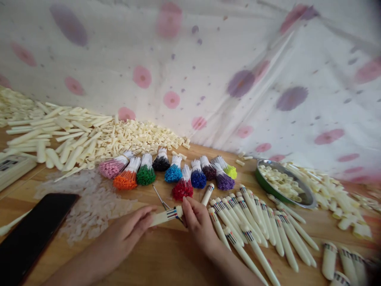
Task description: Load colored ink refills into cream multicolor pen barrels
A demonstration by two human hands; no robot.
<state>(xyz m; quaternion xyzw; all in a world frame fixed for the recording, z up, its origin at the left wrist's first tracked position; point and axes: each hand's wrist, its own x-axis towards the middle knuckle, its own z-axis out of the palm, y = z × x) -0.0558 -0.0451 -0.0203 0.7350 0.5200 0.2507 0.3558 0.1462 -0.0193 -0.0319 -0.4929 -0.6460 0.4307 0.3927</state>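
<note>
One pen [164,217]: nearer me than the refill bundles [182,190].
Left hand [135,227]: gripping it, seemingly for steadiness.
Right hand [197,220]: pinched at its top; on what, I can't tell.
Bundles: colour-sorted, likely for quick picking.

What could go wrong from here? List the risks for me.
The right grip is close to the red-and-white bundle of slender sticks; a knock might scatter it.
The loose, cream-coloured cylindrical pens lie beside the right forearm and could roll if brushed.
</note>
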